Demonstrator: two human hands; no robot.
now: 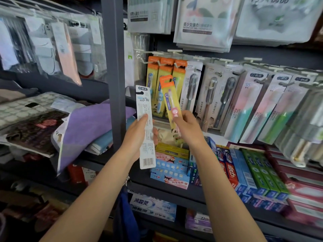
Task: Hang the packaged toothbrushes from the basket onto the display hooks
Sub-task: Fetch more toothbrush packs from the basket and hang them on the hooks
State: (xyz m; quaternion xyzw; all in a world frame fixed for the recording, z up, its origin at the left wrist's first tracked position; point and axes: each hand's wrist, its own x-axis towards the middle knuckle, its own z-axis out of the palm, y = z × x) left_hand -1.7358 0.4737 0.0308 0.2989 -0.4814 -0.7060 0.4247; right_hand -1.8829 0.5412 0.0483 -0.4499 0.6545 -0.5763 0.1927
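— Purple cloth first, is that the far left of what you see?

— Nearly. Purple folded towels lie on the left shelf, with clear bagged goods hanging above them. Next comes the dark grey upright post of the shelving. Just right of it is my left hand, fingers curled round a white toothbrush pack, gripping it around its middle. The pack stands nearly upright, printed back and barcode toward me, its hang hole at the top.

— And the other hand?

— My right hand pinches the lower part of an orange and yellow toothbrush pack holding a small pink brush. That pack tilts, top leaning left, its orange hang tab raised in front of the matching orange packs already hanging on the display hooks. I cannot tell whether the tab touches a hook.

— What is further right?

— Grey toothbrush packs hang beside the orange ones, then pink and green packs on more hooks. Below them, on the shelf, toothpaste boxes lie in rows: blue, red and green. Above the hooks hang packaged towels.
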